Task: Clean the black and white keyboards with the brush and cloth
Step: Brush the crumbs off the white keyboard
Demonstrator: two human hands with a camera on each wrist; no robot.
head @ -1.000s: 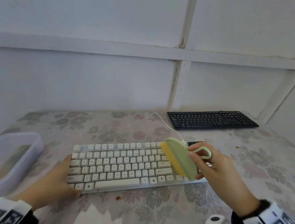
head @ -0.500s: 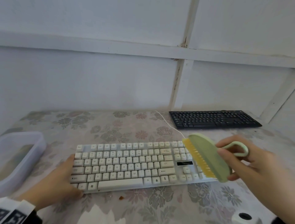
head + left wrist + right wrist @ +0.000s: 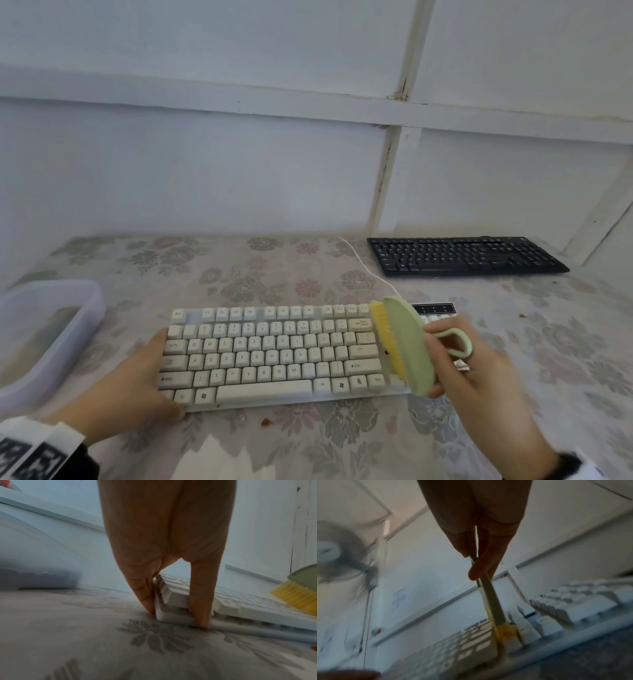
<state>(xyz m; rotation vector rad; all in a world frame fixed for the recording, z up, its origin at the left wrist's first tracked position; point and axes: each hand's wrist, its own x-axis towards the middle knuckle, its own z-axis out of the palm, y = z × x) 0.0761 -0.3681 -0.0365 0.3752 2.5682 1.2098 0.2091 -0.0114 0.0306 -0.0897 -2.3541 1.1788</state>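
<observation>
I see a cream-white plastic keyboard (image 3: 274,353), a sage-green plastic brush (image 3: 407,346) with yellow bristles, a flat black plastic keyboard (image 3: 462,255), a frosted translucent plastic tub (image 3: 92,308), and a grey-and-pink floral tablecloth (image 3: 239,274).

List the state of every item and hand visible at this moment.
White keyboard: flat on table, braced at its left end.
Left hand: fingers straight, pressing the keyboard's left edge.
Brush: bristles on the keys, right of Enter.
Right hand: grips brush handle.
Black keyboard: flat, untouched, far right.
Plastic container: open, far left.
</observation>
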